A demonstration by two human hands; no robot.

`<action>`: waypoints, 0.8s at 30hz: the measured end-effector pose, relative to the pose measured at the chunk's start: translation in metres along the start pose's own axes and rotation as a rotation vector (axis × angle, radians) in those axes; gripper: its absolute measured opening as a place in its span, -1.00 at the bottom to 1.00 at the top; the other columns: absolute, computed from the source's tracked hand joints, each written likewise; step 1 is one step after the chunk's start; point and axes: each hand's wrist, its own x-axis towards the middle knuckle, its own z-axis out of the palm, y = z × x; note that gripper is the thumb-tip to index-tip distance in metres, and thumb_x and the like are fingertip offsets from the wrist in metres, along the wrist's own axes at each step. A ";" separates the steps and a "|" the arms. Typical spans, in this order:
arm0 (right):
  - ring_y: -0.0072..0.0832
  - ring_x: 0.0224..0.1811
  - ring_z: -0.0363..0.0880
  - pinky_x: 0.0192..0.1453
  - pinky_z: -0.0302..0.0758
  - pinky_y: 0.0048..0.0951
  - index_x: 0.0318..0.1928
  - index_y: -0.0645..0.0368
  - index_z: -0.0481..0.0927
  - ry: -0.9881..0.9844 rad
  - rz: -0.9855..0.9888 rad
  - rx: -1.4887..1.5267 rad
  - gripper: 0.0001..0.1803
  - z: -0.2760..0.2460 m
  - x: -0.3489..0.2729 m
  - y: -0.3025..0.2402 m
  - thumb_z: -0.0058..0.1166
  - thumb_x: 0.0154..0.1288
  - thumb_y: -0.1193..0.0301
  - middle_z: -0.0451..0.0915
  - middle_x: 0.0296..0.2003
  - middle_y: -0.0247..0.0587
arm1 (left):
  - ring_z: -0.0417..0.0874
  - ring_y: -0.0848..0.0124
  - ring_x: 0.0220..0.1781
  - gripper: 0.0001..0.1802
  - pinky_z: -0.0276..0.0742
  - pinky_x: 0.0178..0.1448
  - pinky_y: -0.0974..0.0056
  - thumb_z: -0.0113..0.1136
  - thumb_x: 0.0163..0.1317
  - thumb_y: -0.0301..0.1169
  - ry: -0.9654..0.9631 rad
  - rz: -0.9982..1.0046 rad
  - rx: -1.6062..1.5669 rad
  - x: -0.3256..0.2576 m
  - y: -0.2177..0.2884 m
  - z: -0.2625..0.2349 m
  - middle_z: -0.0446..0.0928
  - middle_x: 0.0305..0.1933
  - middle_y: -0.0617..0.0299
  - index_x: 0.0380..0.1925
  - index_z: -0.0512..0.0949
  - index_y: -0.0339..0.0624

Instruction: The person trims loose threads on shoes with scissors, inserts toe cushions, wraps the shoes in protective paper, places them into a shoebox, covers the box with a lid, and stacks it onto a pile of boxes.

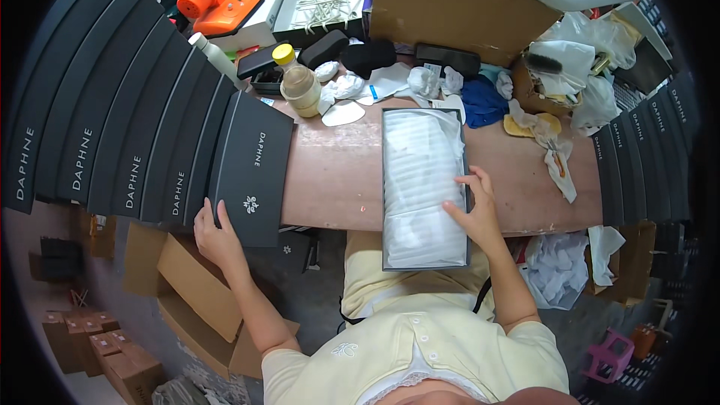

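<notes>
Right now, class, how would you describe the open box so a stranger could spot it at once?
Find the reddish-brown table and follow its near edge. Across that edge lies a long, dark, open box, with the right hand at its right side. Unlike the closed dark boxes to the left, it shows white wrapping inside.

Reddish-brown table [334, 187], grey floor [320, 301]

Brn tbl [334, 187] | open blk bx [468, 244], overhangs edge | blu cloth [484, 101]
</notes>
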 end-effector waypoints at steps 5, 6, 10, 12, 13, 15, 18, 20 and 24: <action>-0.12 0.07 0.32 0.14 0.27 -0.20 -0.27 0.15 0.52 0.150 -0.220 -0.224 -0.70 -0.005 0.011 -0.007 0.28 -0.07 0.43 0.41 -0.06 -0.09 | 0.36 0.08 0.16 -0.62 0.28 0.21 0.02 0.22 0.11 -0.39 0.272 0.250 0.095 -0.015 0.048 -0.010 0.36 0.14 0.06 -0.03 0.53 -0.20; -0.16 0.00 0.33 0.08 0.29 -0.22 -0.32 0.15 0.52 0.073 -0.102 -0.101 -0.75 -0.004 0.015 -0.011 0.26 -0.06 0.45 0.43 -0.14 -0.14 | 0.37 0.06 0.16 -0.54 0.29 0.21 0.03 0.24 0.05 -0.49 0.232 0.340 -0.115 -0.024 0.063 -0.011 0.34 0.15 -0.01 0.01 0.47 -0.27; -0.20 -0.12 0.35 -0.04 0.30 -0.28 -0.40 0.22 0.48 0.012 -0.127 -0.068 -0.84 -0.002 0.027 -0.003 0.19 -0.03 0.51 0.43 -0.38 -0.19 | 0.56 0.11 -0.07 -0.51 0.48 0.01 0.14 0.37 -0.15 -0.42 -0.326 0.806 -0.992 -0.105 0.153 -0.024 0.51 -0.06 0.00 -0.11 0.54 -0.27; -0.23 -0.18 0.36 -0.09 0.32 -0.30 -0.41 0.23 0.46 0.014 -0.170 -0.086 -0.84 -0.003 0.033 -0.005 0.18 0.00 0.51 0.42 -0.41 -0.19 | 0.59 0.20 -0.22 -0.61 0.53 -0.13 0.24 0.35 -0.08 -0.39 -0.658 1.169 -1.270 -0.134 0.195 -0.037 0.56 -0.21 0.06 -0.20 0.55 -0.27; -0.26 -0.25 0.38 -0.14 0.34 -0.32 -0.42 0.24 0.44 0.012 -0.214 -0.103 -0.84 -0.003 0.037 -0.008 0.18 0.02 0.50 0.41 -0.43 -0.19 | 0.58 0.23 -0.29 -0.70 0.52 -0.20 0.26 0.31 -0.02 -0.42 -0.762 1.232 -1.338 -0.149 0.206 -0.038 0.55 -0.25 0.11 -0.25 0.55 -0.26; -0.24 -0.30 0.40 -0.19 0.35 -0.32 -0.42 0.24 0.43 -0.110 -0.166 0.099 -0.84 -0.004 0.053 -0.025 0.17 0.04 0.51 0.41 -0.42 -0.15 | 0.50 0.22 -0.39 -0.77 0.44 -0.22 0.19 0.25 -0.02 -0.38 -0.883 1.202 -1.468 -0.167 0.220 -0.033 0.47 -0.39 0.12 -0.37 0.52 -0.27; -0.37 -0.35 0.45 -0.23 0.38 -0.45 -0.37 0.24 0.43 -0.385 -0.356 0.301 -0.88 -0.002 0.079 -0.064 0.11 0.13 0.53 0.45 -0.37 -0.14 | 0.42 0.14 -0.43 -0.86 0.36 -0.23 0.13 0.12 0.01 -0.43 -1.173 1.341 -1.306 -0.179 0.246 -0.030 0.39 -0.52 0.03 -0.61 0.43 -0.26; -0.36 -0.26 0.47 -0.17 0.39 -0.46 -0.32 0.23 0.46 -0.271 -0.518 0.356 -0.89 -0.011 0.093 -0.085 0.11 0.13 0.54 0.48 -0.30 -0.15 | 0.46 0.11 -0.33 -0.88 0.34 -0.08 0.10 0.13 0.03 -0.44 -1.070 1.355 -1.020 -0.173 0.250 -0.015 0.42 -0.43 0.02 -0.54 0.46 -0.27; -0.31 0.00 0.47 0.02 0.40 -0.42 -0.13 0.19 0.52 0.015 -0.421 0.580 -0.74 -0.042 0.098 -0.073 0.07 0.11 0.57 0.52 -0.10 -0.17 | 0.45 0.09 0.01 -0.69 0.26 0.20 0.02 0.15 0.10 -0.43 -0.621 0.757 -0.799 -0.129 0.206 0.020 0.44 -0.08 -0.06 -0.13 0.49 -0.29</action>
